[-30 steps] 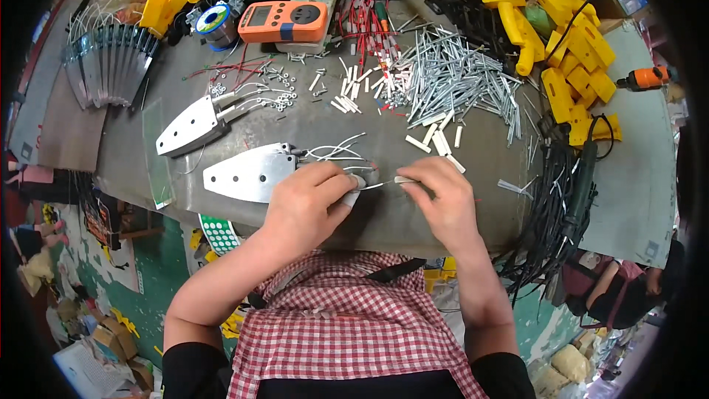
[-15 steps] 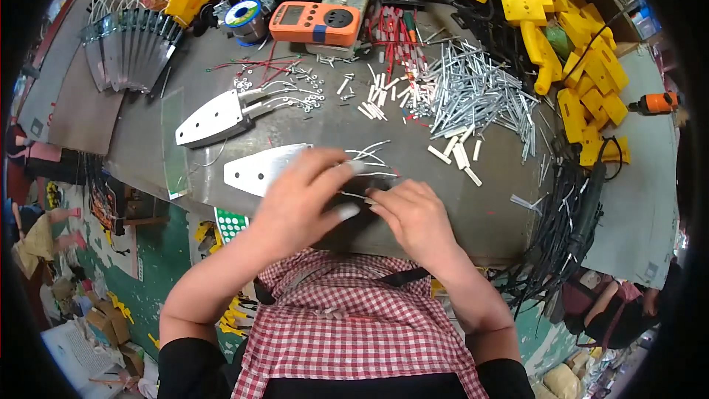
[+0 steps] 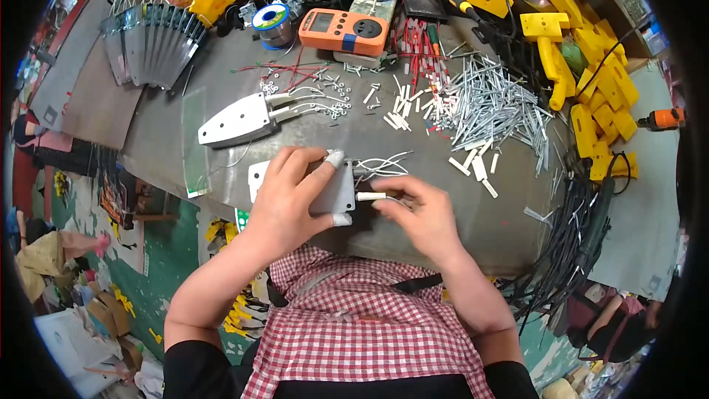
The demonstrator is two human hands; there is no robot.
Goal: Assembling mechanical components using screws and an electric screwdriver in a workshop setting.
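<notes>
My left hand, with white covers on its thumb and a fingertip, grips a tapered flat metal blade-shaped part lying at the near edge of the bench. Several thin white wires stick out of its right end. A short white sleeve sits on a wire at that end, close to the plate. My right hand is closed in a pinch on this wire, just right of the sleeve. Farther left lies a similar white tapered part, with sleeves and wires at its end.
Loose white sleeves lie beside a heap of metal rods. Orange meter and solder spool stand at the back. Yellow housings pile up at right, above black cables. Several dark blades fan out at left.
The white sleeve now shows on the wire against the plate's end. My left hand has closed over the plate, and my right hand pinches beside the sleeve. The whole view has shifted slightly.
</notes>
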